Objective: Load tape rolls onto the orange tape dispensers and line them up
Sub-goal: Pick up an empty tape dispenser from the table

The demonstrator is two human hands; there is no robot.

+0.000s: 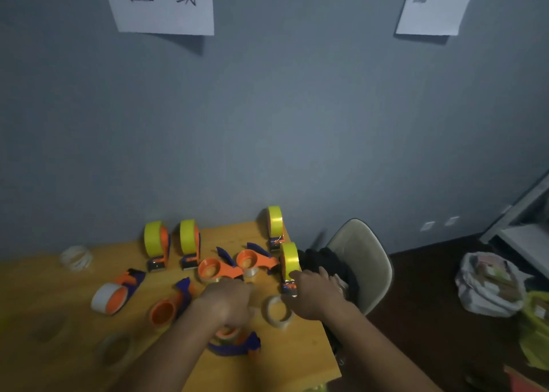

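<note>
- Mostly a wooden desk (44, 287), warm yellow-brown, smooth top, pushed against a matte grey wall (267, 124).
- L hand (228, 301): fingers curled down over a dispenser (234, 342) near the front edge; orange hub w/ a clear roll on it shows just under the knuckles, blue-purple handle curves out toward the right. Grip looks clamped on it, but blurred.
- R hand (312, 292): thumb and fingers around the base of an upright loaded dispenser (288, 268) at the desk's right edge; glossy yellow roll (289, 258) stands on edge above the fingers. Grip closed on it.
- Loose roll (277, 311), pale translucent ring, lies flat between the two hands.
- 3 more loaded units stand upright w/ yellow rolls: two side by side at back-left (157, 244) (190, 243), one at back-right (275, 225).
- 2 orange units (217, 269) (252, 261) lie on their sides mid-desk, round hubs facing up, clear rolls beneath.
- Left side: one lying w/ a whitish roll on it (114, 296), one bare orange hub (166, 310).
- Clear roll (76, 258) far left, blurry.
- Beige moulded chair (365, 261) right of desk, dark cloth (326, 265) on seat.
- 2 paper sheets (166, 5) (433, 5) on the wall; crumpled plastic bag (490, 284) on dark floor.
</note>
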